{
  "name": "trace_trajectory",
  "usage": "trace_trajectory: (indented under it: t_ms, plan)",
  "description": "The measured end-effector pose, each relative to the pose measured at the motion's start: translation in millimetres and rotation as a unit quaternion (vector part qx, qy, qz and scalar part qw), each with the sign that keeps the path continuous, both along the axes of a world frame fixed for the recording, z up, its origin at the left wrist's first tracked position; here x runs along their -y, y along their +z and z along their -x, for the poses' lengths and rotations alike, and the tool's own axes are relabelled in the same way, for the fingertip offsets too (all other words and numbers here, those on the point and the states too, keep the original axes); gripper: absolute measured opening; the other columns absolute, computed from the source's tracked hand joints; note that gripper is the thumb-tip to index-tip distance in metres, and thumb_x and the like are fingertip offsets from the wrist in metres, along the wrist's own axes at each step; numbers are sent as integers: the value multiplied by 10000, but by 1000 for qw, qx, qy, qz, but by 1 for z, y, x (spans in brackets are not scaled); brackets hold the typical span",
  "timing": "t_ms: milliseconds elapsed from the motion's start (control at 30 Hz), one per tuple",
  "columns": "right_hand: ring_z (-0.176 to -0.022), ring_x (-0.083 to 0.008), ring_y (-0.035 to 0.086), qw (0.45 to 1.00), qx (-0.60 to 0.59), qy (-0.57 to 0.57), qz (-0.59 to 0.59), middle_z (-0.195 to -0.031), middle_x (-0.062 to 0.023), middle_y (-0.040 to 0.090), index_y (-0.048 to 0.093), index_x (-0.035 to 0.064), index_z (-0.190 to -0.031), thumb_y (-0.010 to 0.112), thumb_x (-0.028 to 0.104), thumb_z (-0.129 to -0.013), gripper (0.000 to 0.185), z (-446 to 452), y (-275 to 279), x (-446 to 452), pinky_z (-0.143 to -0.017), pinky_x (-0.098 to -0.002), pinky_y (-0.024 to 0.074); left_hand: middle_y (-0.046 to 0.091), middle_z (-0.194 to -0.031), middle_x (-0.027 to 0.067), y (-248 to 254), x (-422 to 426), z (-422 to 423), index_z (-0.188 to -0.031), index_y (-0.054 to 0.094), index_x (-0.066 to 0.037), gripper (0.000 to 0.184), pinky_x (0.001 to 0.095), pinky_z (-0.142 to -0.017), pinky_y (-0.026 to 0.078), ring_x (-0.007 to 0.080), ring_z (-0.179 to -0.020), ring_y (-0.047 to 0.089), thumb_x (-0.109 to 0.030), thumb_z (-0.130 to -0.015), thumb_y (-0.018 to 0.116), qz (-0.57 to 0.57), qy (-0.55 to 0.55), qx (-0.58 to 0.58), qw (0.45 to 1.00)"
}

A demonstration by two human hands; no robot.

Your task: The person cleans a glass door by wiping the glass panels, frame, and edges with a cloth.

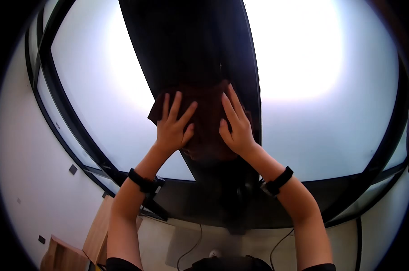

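Note:
A dark brown cloth (205, 131) lies spread against a long black panel (191, 40) in the middle of the head view. My left hand (170, 128) rests on the cloth's left part with its fingers spread. On the right part of the cloth, my right hand (238, 128) lies flat, its fingers stretched out and its thumb apart. One dark corner of the cloth sticks out past the panel's left edge. Folds show along its lower edge between my wrists. What lies beneath the cloth is hidden.
Bright frosted panes (312, 122) in black frames flank the panel on both sides. Wooden furniture (64, 255) stands at the lower left beside a white wall (19, 158). A thin cable (197, 244) hangs near the floor. Black bands (143, 181) are on both wrists.

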State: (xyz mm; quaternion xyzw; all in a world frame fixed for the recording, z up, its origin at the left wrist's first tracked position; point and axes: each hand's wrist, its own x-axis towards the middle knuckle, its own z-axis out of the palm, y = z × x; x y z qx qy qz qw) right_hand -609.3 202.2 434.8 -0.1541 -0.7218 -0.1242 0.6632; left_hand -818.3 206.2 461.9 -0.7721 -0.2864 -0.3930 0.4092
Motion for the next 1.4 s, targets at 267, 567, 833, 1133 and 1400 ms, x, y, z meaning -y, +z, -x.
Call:
trace_trajectory:
  t_ms: [267, 567, 833, 1133, 1400]
  plan:
    - [-1171, -427, 433, 995, -3, -60, 83, -1358, -293, 317, 401, -102, -1223, 506, 37, -770, 484, 10, -87, 12, -940, -401, 402, 268, -1458, 50, -24, 0, -1, -1333, 427, -271, 559, 361, -964, 410, 289, -1323, 293, -223, -787, 535, 70, -97, -179, 976]
    - [-1204, -424, 405, 982, -87, -59, 160, -1339, -291, 352, 308, -72, -1330, 511, 42, -805, 574, 24, -61, 57, -998, -406, 334, 158, -1499, 1, 100, 15, -5, -1335, 391, -367, 566, 365, -911, 463, 264, -1340, 269, -236, -790, 471, 197, 7, -337, 921]
    - [-1217, -395, 404, 965, -155, -92, 189, -1331, -275, 371, 288, -77, -1337, 503, 46, -808, 584, 41, -73, 45, -1005, -390, 332, 121, -1484, 186, 44, -2, -15, -1284, 483, -314, 574, 521, -1054, 227, 367, -1353, 190, -239, -717, 530, 59, -95, -214, 970]
    - [-1240, -342, 399, 956, -141, -112, 231, -1360, -237, 366, 272, -49, -1360, 501, 14, -796, 612, 43, -87, 62, -1014, -366, 322, 120, -1478, 206, 26, -4, -3, -1274, 498, -327, 562, 510, -1039, 266, 397, -1346, 184, -279, -716, 535, 76, -75, -228, 968]
    - [-1154, -408, 463, 973, -119, -74, 185, -1266, -298, 423, 339, -105, -1292, 578, 61, -782, 587, 33, -18, 59, -958, -403, 372, 152, -1476, 193, 80, 2, -2, -1288, 477, -318, 615, 336, -780, 505, 390, -1336, 228, -333, -678, 551, 47, -73, -229, 970]
